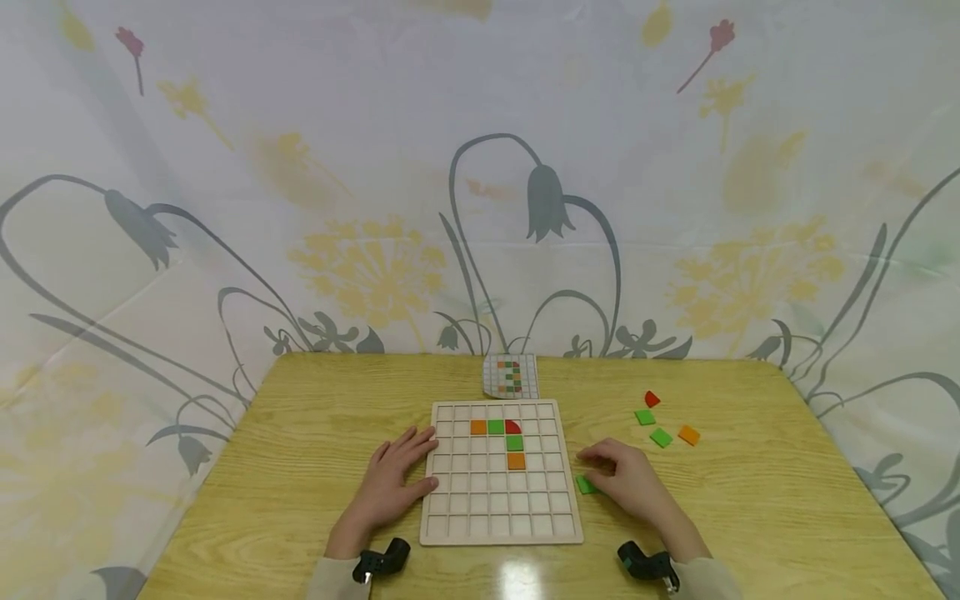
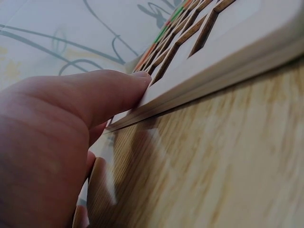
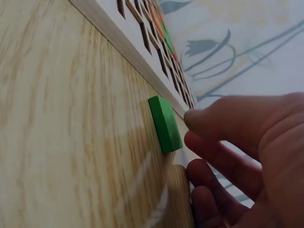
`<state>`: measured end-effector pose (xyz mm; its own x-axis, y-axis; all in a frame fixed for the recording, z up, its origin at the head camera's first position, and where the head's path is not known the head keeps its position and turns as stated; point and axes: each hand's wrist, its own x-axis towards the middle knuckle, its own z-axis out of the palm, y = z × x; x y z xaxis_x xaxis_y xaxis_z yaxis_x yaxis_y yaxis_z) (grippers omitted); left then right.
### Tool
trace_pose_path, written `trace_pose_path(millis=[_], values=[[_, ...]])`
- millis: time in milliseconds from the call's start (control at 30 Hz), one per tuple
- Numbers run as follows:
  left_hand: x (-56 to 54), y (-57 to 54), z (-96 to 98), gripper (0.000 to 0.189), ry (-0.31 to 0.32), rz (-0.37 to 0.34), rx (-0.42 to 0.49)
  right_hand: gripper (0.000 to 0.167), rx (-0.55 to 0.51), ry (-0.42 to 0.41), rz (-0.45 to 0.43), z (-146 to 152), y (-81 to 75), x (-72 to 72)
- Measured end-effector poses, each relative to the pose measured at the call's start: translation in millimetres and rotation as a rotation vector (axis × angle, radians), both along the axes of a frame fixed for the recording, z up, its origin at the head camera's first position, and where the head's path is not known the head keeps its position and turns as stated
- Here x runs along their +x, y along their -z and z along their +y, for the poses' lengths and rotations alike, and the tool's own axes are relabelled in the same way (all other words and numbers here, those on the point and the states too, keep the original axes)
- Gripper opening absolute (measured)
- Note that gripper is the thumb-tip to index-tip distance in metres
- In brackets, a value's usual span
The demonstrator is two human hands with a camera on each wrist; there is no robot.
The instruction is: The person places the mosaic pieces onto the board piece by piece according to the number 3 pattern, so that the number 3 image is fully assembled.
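And here's the left hand, fingers loose and unclenched, touching the left edge of the board! Across on the right, the right hand curves, gripping nothing, at a green tile lying on the table just beside the board's right edge. Four loose pieces lie towards the table's far right corner.
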<state>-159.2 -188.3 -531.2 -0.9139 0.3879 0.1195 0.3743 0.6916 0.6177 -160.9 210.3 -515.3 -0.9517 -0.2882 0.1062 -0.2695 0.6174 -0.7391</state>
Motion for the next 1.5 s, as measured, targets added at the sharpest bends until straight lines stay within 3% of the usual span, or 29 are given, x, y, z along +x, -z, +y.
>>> trace_pose_path(millis=[300,567,800,1267,1500], values=[[0.7,2.3,-0.1,0.060,-0.007,0.024,0.005,0.026,-0.028,-0.035,-0.074,8,7.2,-1.2],[-2.0,2.5,-1.6,0.061,0.003,0.009,-0.002,0.033,-0.034,-0.115,-0.090,15,8.1,-2.8],[-2.0,4.9,-0.6,0.060,0.002,0.042,0.000,0.040,-0.037,-0.192,-0.082,22,5.3,-3.9],[-0.4,1.8,0.2,0.059,-0.010,0.027,-0.014,0.038,-0.010,-0.163,-0.068,14,5.1,-5.7],[0.6,2.9,1.6,0.057,-0.010,0.081,0.005,0.041,0.062,-0.147,-0.066,8,5.5,-8.1]])
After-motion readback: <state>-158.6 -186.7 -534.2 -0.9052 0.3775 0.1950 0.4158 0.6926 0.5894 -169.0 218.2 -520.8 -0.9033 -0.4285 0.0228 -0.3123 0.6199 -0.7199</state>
